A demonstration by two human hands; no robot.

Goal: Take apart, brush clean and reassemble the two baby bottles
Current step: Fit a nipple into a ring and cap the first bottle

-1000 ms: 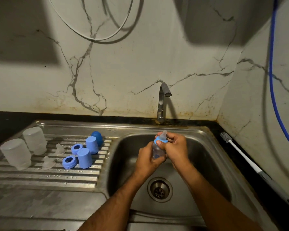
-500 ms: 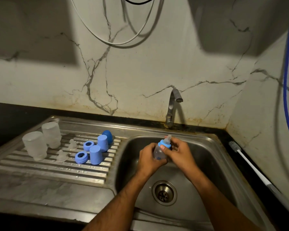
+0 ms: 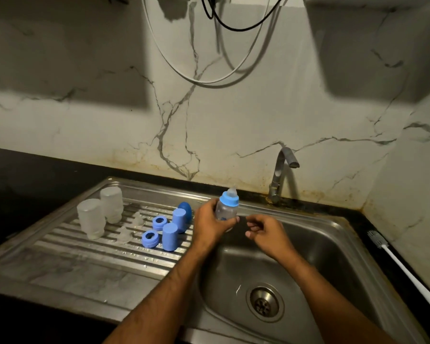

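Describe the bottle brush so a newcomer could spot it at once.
Start at the sink, then look right to the dark counter by the side wall. The brush lies there alone: a long white handle with grey bristles, unlike the blue parts left of the sink.

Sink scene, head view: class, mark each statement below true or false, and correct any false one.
1. The left hand holds a small bottle with a blue collar. True.
2. The right hand grips the brush. False: it holds nothing; the brush lies on the counter right of the sink.
3. Water runs from the tap. False: no stream shows.
4. Two frosted cups stand upside down on the drainboard. True.
5. The blue rings lie in the basin. False: on the drainboard.
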